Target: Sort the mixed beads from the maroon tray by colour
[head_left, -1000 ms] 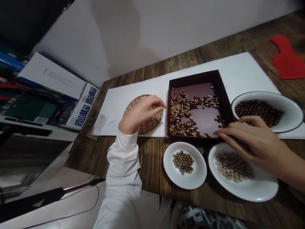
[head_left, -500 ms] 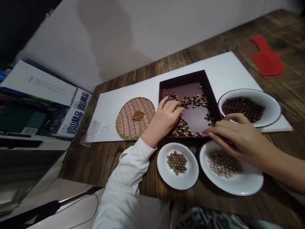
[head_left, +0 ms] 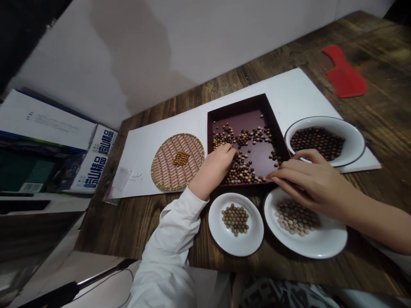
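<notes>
Beads (head_left: 244, 139) scattered in a maroon tray (head_left: 237, 102), both hands at it
Left hand (head_left: 216, 164) curled low in the tray, fingertips hidden among the beads; right hand (head_left: 313, 182) loosely curved over the tray's lower right corner, half covering a white bowl (head_left: 324, 241); any held bead cannot be made out

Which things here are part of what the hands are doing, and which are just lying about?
Part of the work:
- left hand
- right hand
- dark red tray
- small round beads
- round woven mat
- small white plate
- front white bowl
- back white bowl

Just lying about:
- red cut-out shape
- printed box
</notes>
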Demonstrator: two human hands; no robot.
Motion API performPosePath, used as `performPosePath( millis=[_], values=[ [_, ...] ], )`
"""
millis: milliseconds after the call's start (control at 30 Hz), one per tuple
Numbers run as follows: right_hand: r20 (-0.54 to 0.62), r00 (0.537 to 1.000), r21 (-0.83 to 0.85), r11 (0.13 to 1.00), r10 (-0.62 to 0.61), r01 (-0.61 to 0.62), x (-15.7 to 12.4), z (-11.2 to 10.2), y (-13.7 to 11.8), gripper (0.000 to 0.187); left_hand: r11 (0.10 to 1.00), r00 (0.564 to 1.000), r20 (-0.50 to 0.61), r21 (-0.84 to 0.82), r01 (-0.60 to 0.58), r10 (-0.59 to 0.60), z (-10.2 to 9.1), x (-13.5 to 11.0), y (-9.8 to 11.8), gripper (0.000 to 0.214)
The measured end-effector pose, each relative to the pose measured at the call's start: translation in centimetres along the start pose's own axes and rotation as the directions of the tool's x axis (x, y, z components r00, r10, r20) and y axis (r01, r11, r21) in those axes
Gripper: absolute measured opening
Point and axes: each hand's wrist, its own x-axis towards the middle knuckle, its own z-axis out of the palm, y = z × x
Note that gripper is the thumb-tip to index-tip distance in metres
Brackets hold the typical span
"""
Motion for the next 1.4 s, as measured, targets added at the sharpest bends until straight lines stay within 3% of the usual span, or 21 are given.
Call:
performPosePath(
  millis=[367, 633, 767, 933, 1167, 1267, 1400],
  values=[
    [-0.014, 1.0, 0.01, 1.0, -0.007, 0.008, 0.0, -0.1, 0.0, 0.009, 0.986, 0.997, 0.013, -0.144, 0.081, -0.08, -0.4, -0.2, 0.3, 0.02],
    [-0.004, 1.0, 0.0, 1.0, 0.002, -0.002, 0.1, 0.0, -0.1, 0.009, 0.937, 0.994, -0.105, -0.348, -0.021, -0.016, 0.3, 0.1, -0.7, 0.009],
    [-0.007, 1.0, -0.007, 1.0, -0.002, 0.002, 0.0, 0.0, 0.0, 0.009, 0.86, 0.99, -0.135, -0.51, -0.038, -0.037, -0.5, 0.1, -0.9, 0.009],
    [-0.001, 1.0, 0.001, 1.0, 0.028, -0.028, 0.1, -0.1, -0.2, 0.008, 0.716, 0.993, -0.071, -0.698, 0.016, -0.091, -1.4, 0.0, -0.4, 0.012],
    [0.004, 0.998, 0.04, 0.997, 0.064, -0.064, -0.1, 0.0, -0.2, 0.032, 0.364, 0.992, 0.126, -0.924, 0.117, 0.002, -0.8, -0.2, 2.2, 0.017],
    [0.046, 0.998, 0.033, 0.999, 0.038, -0.04, -0.3, 0.0, -0.1, 0.048, 0.352, 0.991, 0.113, -0.932, 0.08, 0.074, -0.9, -0.2, 2.8, 0.012],
    [0.091, 0.995, -0.018, 0.999, -0.028, 0.03, -0.5, 0.0, 0.0, 0.049, 0.44, 0.982, 0.083, -0.898, -0.001, 0.171, -1.2, -0.1, 3.0, 0.012]
  ],
)
